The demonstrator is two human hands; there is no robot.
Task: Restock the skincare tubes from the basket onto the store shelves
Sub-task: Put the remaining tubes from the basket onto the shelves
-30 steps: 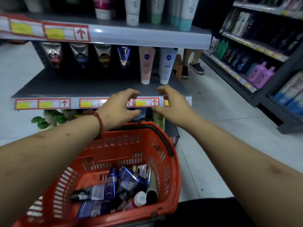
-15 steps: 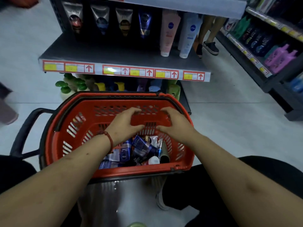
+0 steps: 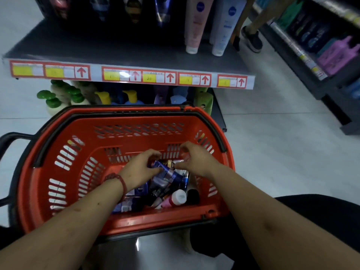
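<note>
Fingers [image 3: 151,153] of the left hand [image 3: 139,169] curl over a dark blue plastic tube [image 3: 169,173] atop the heap in the red slotted plastic basket [image 3: 136,121]; whether they have closed on it I cannot tell. The right hand [image 3: 196,159] hovers just beside, fingers loosely bent and apart, holding nothing visible. Better to pinch one tube by its body, lift it clear, then carry it to the grey metal shelf [image 3: 97,47].
</note>
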